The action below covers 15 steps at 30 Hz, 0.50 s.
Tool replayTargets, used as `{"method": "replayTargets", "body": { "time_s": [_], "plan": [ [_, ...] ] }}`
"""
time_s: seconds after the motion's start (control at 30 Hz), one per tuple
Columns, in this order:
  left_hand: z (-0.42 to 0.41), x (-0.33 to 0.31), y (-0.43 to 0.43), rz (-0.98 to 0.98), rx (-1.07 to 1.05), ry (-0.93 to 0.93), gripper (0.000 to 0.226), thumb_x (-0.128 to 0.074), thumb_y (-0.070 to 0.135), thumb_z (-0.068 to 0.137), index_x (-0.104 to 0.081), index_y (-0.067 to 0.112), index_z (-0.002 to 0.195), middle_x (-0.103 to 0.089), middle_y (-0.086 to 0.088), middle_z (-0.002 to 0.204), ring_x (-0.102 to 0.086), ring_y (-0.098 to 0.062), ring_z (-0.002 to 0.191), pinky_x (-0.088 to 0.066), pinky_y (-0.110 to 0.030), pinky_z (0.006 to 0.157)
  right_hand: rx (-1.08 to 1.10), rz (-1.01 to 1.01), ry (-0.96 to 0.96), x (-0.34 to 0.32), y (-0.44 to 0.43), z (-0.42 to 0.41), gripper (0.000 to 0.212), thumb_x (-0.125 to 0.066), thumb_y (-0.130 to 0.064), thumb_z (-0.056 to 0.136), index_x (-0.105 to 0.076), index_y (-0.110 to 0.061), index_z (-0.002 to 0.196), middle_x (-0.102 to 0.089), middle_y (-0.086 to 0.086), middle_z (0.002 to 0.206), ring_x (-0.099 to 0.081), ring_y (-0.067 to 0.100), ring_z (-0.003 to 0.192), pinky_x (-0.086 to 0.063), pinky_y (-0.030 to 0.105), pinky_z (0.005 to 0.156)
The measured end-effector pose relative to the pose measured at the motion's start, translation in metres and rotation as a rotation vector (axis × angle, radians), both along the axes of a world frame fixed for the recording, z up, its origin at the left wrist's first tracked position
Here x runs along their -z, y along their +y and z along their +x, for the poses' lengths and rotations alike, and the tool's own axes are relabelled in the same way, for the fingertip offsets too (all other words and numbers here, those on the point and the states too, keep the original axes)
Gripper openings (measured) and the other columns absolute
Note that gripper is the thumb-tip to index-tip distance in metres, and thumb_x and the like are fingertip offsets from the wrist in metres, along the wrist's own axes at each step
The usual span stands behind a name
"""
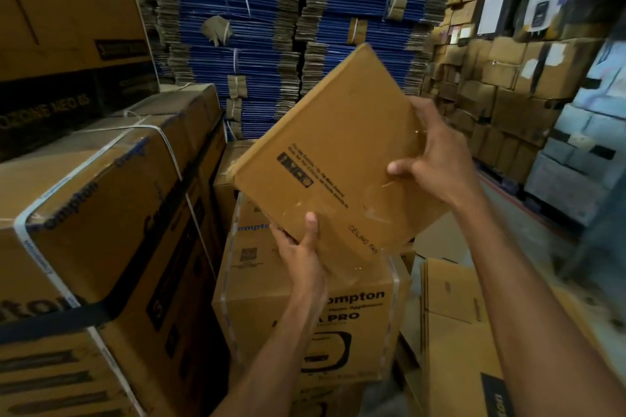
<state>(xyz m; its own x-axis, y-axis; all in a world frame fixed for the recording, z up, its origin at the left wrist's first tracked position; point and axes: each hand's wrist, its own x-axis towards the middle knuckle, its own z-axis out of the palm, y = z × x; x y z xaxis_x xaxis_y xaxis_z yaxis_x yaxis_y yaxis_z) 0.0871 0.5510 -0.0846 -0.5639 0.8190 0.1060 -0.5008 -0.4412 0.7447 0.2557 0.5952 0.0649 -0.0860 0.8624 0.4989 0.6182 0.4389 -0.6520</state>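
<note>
Presently the tilted box (pixel 332 145) is clamped by the left grip (pixel 301 250) below and the right grip (pixel 437 159) at its side; it should be levelled before release.

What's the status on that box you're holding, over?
Left grip holds the ceiling fan box at its lower edge, right grip at its right side. Box tilted, above a strapped carton. Nothing between.

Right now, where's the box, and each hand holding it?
box (pixel 338 152), head view, middle of its brown face.
left hand (pixel 300 247), head view, back of hand.
right hand (pixel 437 161), head view, back of hand.
</note>
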Motion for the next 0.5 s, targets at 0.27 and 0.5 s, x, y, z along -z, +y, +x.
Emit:
{"method": "replayTargets", "body": {
  "time_s": [0.27,0.5],
  "plan": [
    [0.038,0.071,-0.008,-0.332,0.198,-0.386,0.076,-0.057,0.017,0.104,-0.012,0.054,0.154,-0.042,-0.013,0.158,-0.046,-0.029,0.141,-0.030,-0.058,0.119,-0.099,0.250,-0.527,0.028,0.004,-0.067,0.091,-0.080,-0.013,0.079,-0.036,-0.042,0.153,-0.045,-0.010,0.155,-0.039,0.017,0.142,-0.019,0.045,0.120],
    [0.027,0.101,-0.013,-0.574,0.344,-0.433,0.037,-0.042,0.009,0.108,-0.046,-0.001,0.144,-0.060,-0.027,0.135,-0.060,-0.037,0.125,-0.048,-0.029,0.097,-0.106,0.328,-0.678,0.079,-0.007,-0.082,0.088,-0.078,-0.016,0.081,-0.036,-0.039,0.154,-0.042,-0.001,0.158,-0.037,0.026,0.143,-0.020,0.048,0.122]
  ]
}}
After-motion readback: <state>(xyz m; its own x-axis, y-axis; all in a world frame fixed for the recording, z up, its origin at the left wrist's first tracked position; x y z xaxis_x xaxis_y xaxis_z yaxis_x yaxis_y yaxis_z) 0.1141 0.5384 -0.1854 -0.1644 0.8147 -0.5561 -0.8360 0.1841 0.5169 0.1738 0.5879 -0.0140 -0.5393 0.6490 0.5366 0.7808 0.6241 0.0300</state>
